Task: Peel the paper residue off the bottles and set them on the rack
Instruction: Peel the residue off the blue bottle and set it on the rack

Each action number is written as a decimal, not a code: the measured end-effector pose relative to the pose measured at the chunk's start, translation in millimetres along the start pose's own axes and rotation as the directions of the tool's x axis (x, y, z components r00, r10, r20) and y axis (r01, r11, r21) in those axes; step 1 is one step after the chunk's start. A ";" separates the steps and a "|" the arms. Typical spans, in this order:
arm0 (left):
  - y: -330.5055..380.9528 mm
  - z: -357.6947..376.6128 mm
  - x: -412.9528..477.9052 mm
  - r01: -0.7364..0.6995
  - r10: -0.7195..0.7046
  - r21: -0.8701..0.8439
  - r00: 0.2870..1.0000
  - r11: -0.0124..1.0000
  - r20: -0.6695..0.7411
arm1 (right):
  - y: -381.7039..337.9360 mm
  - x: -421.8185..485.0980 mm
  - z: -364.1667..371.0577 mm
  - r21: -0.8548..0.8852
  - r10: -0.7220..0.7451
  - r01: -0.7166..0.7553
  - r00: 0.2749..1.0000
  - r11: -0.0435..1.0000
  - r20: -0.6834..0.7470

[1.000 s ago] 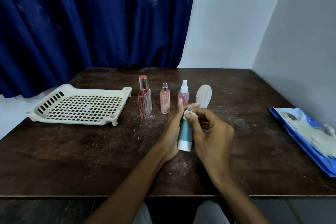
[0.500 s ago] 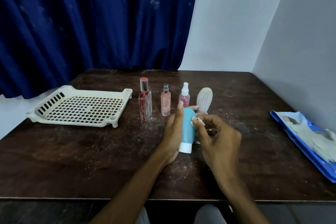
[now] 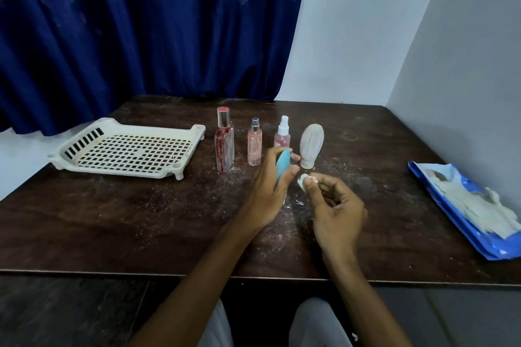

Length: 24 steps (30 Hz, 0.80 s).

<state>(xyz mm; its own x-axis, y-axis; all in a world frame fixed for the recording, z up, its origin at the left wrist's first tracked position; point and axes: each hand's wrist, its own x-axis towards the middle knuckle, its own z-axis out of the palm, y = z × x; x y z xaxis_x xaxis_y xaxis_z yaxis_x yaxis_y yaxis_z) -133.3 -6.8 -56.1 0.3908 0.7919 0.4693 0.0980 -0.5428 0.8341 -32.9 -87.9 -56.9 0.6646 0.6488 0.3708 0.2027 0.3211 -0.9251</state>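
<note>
No lettering is showing clearly enough to be read. The red bottle (image 3: 224,146), the pink bottle (image 3: 255,144) and the spray bottle (image 3: 282,136) are standing too small and blurred for any label to be made out. The blue packet (image 3: 451,208) at the right is showing a pale patterned face, but no word, brand or number is coming through legibly.
</note>
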 end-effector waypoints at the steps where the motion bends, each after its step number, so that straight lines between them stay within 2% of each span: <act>1: 0.7 -2.3 -3.8 0.015 -0.017 0.069 1.000 0.997 0.021 | 0.5 0.2 -0.2 -0.007 -0.005 0.005 1.000 1.000 0.007; 4: 6.6 -10.8 -18.2 0.095 -0.102 0.242 0.995 0.966 0.018 | 1.8 -0.1 0.7 -0.030 -0.008 0.008 1.000 1.000 0.012; 9: 13.1 -17.8 -27.0 0.196 -0.146 0.227 0.964 0.954 -0.220 | 1.7 0.2 6.9 -0.078 -0.017 0.022 0.998 0.997 0.060; 13: 21.2 -40.9 -26.0 0.125 -0.034 0.225 0.929 0.966 -0.370 | 2.7 2.5 24.4 -0.072 0.011 -0.004 0.995 0.997 0.101; 17: 31.8 -79.3 -22.3 0.127 -0.023 0.154 0.837 0.980 -0.547 | 5.9 8.0 47.5 -0.076 0.004 0.006 0.992 0.997 0.127; 24: -4.1 -165.6 3.6 0.256 0.062 0.297 0.653 0.920 -0.755 | 5.3 16.4 74.4 -0.235 -0.100 0.140 0.979 0.962 0.176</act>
<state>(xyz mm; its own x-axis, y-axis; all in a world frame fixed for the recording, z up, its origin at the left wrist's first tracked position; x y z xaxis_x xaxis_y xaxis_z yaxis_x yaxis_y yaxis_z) -283.9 44.6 -9.8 -0.4300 0.6944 0.5769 0.4625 -0.3793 0.8014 -74.5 -24.2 -49.7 0.5040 0.7248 0.4697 0.4567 0.2379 -0.8572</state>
